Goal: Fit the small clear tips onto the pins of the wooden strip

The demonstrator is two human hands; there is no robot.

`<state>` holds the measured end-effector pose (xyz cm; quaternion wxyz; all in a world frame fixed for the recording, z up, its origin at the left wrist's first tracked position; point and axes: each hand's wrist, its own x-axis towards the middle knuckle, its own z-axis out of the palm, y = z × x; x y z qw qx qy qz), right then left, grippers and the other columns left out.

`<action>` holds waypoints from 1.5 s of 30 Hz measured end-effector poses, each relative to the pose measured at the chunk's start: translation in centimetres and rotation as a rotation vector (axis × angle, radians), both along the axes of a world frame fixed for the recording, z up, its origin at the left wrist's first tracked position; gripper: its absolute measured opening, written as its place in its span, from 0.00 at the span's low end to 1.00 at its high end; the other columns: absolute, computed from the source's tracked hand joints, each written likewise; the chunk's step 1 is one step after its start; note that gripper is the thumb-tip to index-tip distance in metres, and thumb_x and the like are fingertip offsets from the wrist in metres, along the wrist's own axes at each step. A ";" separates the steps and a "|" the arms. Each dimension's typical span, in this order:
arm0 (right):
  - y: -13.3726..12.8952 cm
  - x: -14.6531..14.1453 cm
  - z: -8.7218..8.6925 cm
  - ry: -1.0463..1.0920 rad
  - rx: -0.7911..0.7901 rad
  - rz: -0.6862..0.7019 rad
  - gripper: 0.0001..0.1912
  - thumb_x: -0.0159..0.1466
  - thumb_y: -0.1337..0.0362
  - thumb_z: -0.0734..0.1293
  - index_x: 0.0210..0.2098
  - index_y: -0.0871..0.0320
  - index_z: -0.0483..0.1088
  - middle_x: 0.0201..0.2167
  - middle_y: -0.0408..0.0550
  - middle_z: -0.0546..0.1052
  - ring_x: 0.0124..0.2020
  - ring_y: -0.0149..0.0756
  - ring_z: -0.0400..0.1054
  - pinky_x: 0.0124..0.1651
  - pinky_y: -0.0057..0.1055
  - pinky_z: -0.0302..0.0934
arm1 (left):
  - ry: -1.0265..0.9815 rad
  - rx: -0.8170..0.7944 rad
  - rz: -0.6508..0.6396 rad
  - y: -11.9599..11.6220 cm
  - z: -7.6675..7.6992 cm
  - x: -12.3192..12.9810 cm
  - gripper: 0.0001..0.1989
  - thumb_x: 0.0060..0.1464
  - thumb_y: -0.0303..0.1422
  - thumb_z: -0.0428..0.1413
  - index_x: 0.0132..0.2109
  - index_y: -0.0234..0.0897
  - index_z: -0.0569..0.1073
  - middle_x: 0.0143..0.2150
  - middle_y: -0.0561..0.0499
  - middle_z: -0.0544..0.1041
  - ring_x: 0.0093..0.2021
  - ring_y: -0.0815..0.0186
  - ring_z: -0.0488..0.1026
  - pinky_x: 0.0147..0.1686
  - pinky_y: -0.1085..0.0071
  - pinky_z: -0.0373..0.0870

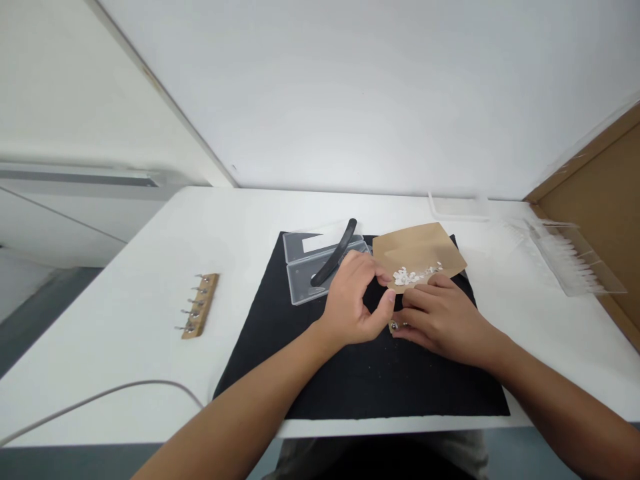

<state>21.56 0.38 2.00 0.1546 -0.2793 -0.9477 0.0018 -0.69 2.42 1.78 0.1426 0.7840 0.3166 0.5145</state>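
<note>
Over the black cloth (400,390), my left hand (357,300) is curved with thumb and fingers apart, nothing visible between them. My right hand (440,320) has its fingers bent round a small wooden piece with metal parts (394,325), mostly hidden under the fingers. Just beyond both hands lies a brown paper sheet (420,245) with a heap of small white pieces (405,276) on it. Left of it, an open clear plastic case (301,283) sits on the cloth, with a black curved handle-like tool (337,252) across it, partly hidden behind my left hand.
A wooden block with metal clips (200,307) lies on the white table (150,293) at left. A grey cable (135,383) crosses the near left part. Clear plastic packs (565,257) lie at right beside a brown board (605,200). White walls rise behind.
</note>
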 end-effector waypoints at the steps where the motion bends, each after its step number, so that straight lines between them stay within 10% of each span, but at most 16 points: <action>1: 0.0 0.0 0.0 0.002 -0.003 -0.001 0.10 0.75 0.55 0.68 0.42 0.53 0.77 0.35 0.43 0.76 0.35 0.36 0.67 0.45 0.39 0.48 | -0.001 0.001 0.001 0.0 0.0 0.0 0.03 0.63 0.32 0.53 0.41 0.39 0.70 0.35 0.48 0.75 0.36 0.60 0.68 0.39 0.59 0.68; 45: 0.2 -0.2 0.0 0.027 -0.079 0.013 0.11 0.76 0.56 0.67 0.40 0.56 0.75 0.37 0.45 0.78 0.38 0.37 0.69 0.48 0.38 0.51 | 0.031 0.006 0.007 0.0 -0.2 -0.1 0.02 0.63 0.32 0.53 0.41 0.39 0.70 0.35 0.47 0.76 0.36 0.59 0.69 0.39 0.58 0.68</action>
